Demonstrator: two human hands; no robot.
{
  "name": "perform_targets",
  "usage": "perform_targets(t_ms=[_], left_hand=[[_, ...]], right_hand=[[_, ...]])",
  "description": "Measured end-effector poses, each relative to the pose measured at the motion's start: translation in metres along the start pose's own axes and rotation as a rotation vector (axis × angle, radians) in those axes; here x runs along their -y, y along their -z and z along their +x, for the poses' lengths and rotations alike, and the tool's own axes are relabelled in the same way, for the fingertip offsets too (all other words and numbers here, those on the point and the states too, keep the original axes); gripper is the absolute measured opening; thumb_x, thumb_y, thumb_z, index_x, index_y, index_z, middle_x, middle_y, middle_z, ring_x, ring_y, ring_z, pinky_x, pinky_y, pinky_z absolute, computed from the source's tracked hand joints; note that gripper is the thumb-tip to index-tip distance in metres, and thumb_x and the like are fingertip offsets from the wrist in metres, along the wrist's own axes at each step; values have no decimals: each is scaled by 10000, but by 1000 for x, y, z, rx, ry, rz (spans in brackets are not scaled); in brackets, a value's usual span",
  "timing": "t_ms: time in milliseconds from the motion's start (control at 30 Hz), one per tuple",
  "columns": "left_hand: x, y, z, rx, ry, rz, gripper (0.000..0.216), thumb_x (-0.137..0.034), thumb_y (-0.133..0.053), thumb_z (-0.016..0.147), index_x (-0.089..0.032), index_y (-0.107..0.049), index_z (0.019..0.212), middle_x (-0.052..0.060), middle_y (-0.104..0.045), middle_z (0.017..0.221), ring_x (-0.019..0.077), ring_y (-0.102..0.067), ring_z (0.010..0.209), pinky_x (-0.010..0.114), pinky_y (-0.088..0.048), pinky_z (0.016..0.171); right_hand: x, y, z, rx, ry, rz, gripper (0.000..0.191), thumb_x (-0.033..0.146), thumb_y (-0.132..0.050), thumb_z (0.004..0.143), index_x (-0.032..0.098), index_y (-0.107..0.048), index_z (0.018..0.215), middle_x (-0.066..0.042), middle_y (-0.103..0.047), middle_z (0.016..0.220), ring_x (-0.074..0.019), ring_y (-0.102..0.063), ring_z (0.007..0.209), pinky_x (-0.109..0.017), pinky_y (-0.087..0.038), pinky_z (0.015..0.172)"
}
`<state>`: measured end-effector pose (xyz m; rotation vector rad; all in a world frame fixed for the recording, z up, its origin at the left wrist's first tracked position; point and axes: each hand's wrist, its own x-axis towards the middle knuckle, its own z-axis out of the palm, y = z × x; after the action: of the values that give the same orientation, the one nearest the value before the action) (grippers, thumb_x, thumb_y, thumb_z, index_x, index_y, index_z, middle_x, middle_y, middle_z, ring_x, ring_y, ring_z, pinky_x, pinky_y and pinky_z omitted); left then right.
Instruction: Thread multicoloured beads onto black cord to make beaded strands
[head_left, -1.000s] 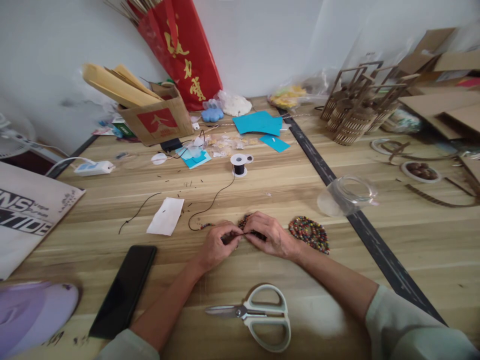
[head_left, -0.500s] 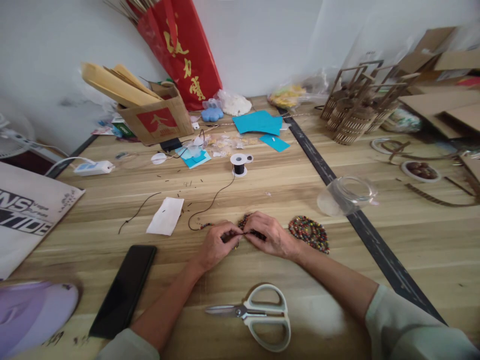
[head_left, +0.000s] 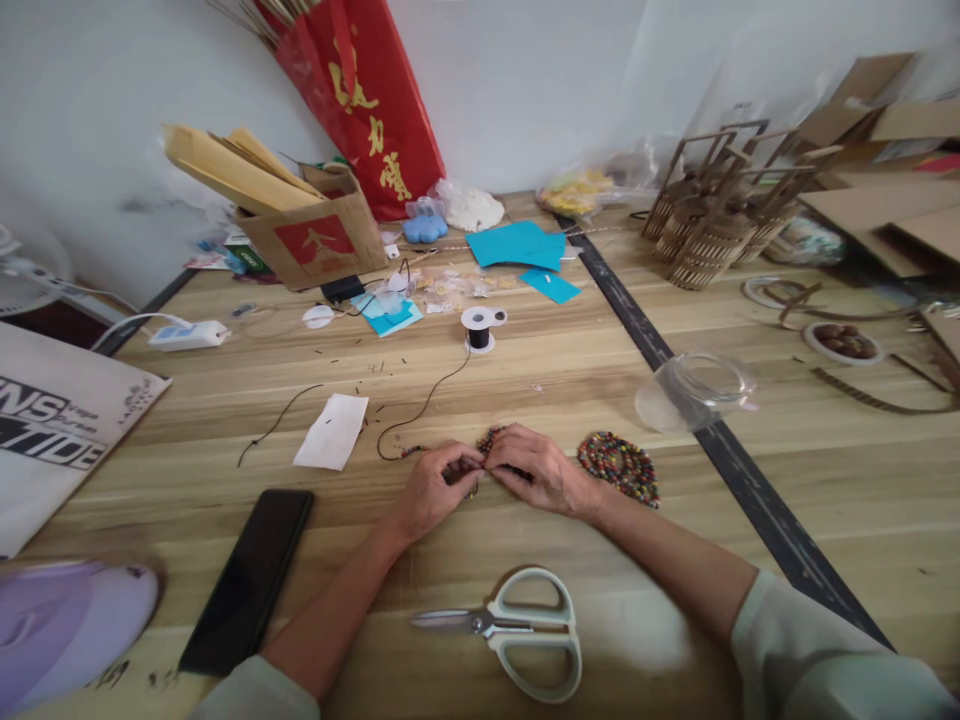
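Observation:
My left hand [head_left: 429, 490] and my right hand [head_left: 538, 468] meet fingertip to fingertip low over the wooden table [head_left: 570, 380]. Both are pinched shut on a thin black cord [head_left: 420, 412] threaded with small dark beads [head_left: 489, 440]. The cord loops back across the table to a small black spool [head_left: 478, 330]. A flat pile of mixed-colour beads [head_left: 619, 466] lies just right of my right hand. What sits between my fingertips is partly hidden by my fingers.
Pale-handled scissors [head_left: 517, 632] lie near the front edge, a black phone [head_left: 249, 578] to their left. A white paper slip [head_left: 333, 430], an overturned clear jar [head_left: 694, 390], blue paper sheets [head_left: 517, 246], a cardboard box [head_left: 312, 236] and wooden baskets [head_left: 712, 226] stand farther back.
My hands have drawn slightly closer together at the fingertips; my right-hand fingers curl a little more over the beads. Nothing else has moved.

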<state>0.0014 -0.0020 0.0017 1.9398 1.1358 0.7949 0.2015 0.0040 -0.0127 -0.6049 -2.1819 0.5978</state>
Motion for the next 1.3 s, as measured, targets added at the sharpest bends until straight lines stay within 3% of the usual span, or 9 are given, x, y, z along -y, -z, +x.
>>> perform_targets(t_ms=[300,533,833,1133,1233,1300], left_hand=[[0,0,-1,14,3,5,64,-171,-638,773,-145,-654,828,14,-634,711,118,-568,637,218,-460,620],[3,0,1,33,-135,4,75,-173,-611,808,-143,-642,747,56,-652,748,161,-586,733,282,-466,715],[1,0,1,-18,-163,-29,70,-136,-623,796,-146,-648,732,44,-644,726,162,-590,738,279,-457,717],[0,-1,-1,-16,-167,-19,66,-164,-631,788,-150,-665,732,51,-661,735,171,-594,749,293,-458,738],[-3,7,1,-112,-108,-86,113,-221,-616,806,-146,-659,733,51,-665,739,167,-602,744,281,-464,741],[-3,18,3,-268,19,-158,192,-269,-551,853,-144,-642,740,50,-671,753,164,-616,759,270,-472,748]], right_hand=[[1,2,-1,34,24,-50,132,193,-464,964,168,-593,968,-95,-634,931,-200,-552,953,-373,-492,872],[4,4,-1,-4,48,-50,149,199,-464,964,161,-605,992,-104,-609,936,-195,-543,905,-340,-503,798],[5,3,-2,-51,-6,-42,165,194,-548,922,161,-582,1080,-117,-635,956,-207,-571,940,-350,-522,813],[6,2,0,-17,8,-28,108,182,-527,936,177,-615,998,-89,-647,896,-190,-578,882,-332,-518,777],[8,2,0,-14,-17,-30,104,159,-517,932,176,-608,980,-90,-636,886,-187,-574,862,-325,-514,758],[9,2,0,-13,-25,-29,104,150,-512,929,176,-599,981,-91,-634,888,-186,-572,852,-326,-510,755]])
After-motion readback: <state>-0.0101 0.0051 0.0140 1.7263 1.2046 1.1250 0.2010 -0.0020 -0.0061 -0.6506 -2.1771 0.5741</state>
